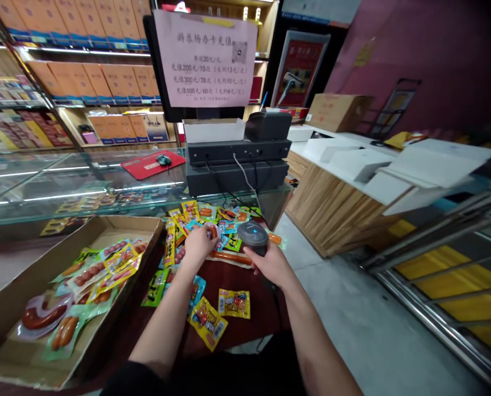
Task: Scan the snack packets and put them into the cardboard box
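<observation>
My right hand (270,265) is wrapped round the handle of a dark barcode scanner (252,235), whose head points forward over the snacks. My left hand (200,245) has its fingers closed on a small sausage packet (213,231) at the near side of a pile of colourful snack packets (229,213). A long sausage packet (231,258) lies between the two hands. Nearer to me, two yellow packets (234,303) rest on the dark red surface. Green packets (156,287) are beside my left forearm.
A cardboard tray (18,275) with several sausage packets stands at the left. Behind the pile are a glass counter (158,204), a black cash drawer (237,177) and a screen covered by a pink sign (206,60). Metal rails (435,330) stand at the right.
</observation>
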`<state>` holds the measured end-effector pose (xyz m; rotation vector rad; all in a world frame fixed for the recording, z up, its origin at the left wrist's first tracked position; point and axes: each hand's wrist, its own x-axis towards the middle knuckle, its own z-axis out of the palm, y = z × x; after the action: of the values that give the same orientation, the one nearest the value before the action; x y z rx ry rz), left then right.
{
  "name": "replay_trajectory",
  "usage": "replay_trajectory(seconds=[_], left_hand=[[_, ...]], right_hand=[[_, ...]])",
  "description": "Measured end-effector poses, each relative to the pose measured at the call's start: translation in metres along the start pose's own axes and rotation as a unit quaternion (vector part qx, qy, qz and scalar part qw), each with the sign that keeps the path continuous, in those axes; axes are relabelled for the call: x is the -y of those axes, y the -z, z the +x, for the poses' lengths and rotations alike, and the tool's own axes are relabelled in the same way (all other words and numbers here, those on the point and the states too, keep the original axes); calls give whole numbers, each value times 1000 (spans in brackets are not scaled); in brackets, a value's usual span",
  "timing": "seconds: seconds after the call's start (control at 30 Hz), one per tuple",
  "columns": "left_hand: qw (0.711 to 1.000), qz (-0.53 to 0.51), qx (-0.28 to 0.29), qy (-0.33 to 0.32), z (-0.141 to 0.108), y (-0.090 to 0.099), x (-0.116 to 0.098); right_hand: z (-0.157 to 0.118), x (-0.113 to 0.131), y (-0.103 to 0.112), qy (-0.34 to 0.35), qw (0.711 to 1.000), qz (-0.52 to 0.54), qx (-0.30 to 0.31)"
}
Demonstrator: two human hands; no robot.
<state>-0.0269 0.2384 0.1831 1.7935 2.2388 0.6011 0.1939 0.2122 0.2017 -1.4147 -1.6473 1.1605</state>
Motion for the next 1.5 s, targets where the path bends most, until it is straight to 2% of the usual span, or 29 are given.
replay_trajectory(seconds=[0.1, 0.27, 0.43, 0.5, 0.57, 0.63, 0.67, 0.73, 0.8, 0.83, 0.93, 1.07, 1.13, 1.2, 1.5], left_hand=[[997, 71, 3, 0, -3, -9, -11], [996, 87, 17, -9, -2, -15, -18], [1000, 27, 8, -10, 2, -14, -11], [1000, -21, 9, 4, 4, -6, -3], [993, -112, 16, 19, 5, 7, 7], [962, -268, 25, 37, 6, 20, 19], [932, -357, 31, 48, 7, 26, 24], [852, -517, 38, 73, 7, 36, 34], [781, -617, 27, 96, 7, 42, 39], [757, -645, 17, 106, 6, 43, 41], [715, -688, 0, 120, 3, 47, 42], [664, -740, 31, 103, -4, 55, 44], [645, -757, 38, 100, -8, 59, 46], [637, -763, 33, 101, -12, 61, 49], [649, -754, -6, 103, -21, 69, 55]], right_hand=[[-1, -5, 1, -4, 1000, -1, -1], [-4, -2, -3, -3, 1000, -15, -9], [-6, -1, -9, -7, 1000, 4, -1], [-8, 0, -9, 3, 1000, 9, 5], [-11, 3, -10, 14, 1000, 10, 6], [-14, 8, -10, 16, 1000, 10, 4], [-15, 11, -11, 15, 1000, 10, 4], [-17, 17, -13, 13, 1000, 6, 8], [-18, 23, -17, 18, 1000, 2, 10], [-19, 26, -19, 23, 1000, 1, 11], [-18, 33, -28, 39, 999, 4, 20], [-18, 46, -40, 51, 998, -11, 41], [-20, 54, -46, 58, 997, -13, 50], [-22, 60, -52, 68, 996, -7, 65], [-25, 69, -64, 72, 994, -6, 76]])
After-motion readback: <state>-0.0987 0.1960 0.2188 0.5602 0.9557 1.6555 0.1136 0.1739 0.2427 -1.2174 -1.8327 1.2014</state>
